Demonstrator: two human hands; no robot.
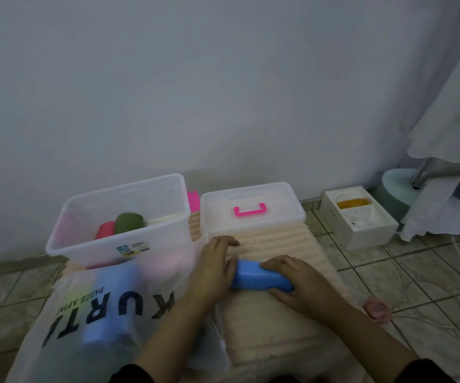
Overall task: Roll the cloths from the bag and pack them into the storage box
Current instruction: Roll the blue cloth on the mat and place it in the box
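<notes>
Both hands, left (214, 268) and right (292, 280), curl round the blue cloth roll (259, 278) on the mat (278, 244), beside the storage box (118, 239). We'd guess it unrolls if grip slackens on lifting.

Both hands (215, 268) (296, 281) grip rolled blue cloth (259, 278) on mat (278, 241) beside storage box (121, 225)

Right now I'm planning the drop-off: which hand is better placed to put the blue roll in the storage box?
Left hand, probably. It holds the blue roll at the end nearer the open storage box, which stands on its side.
</notes>
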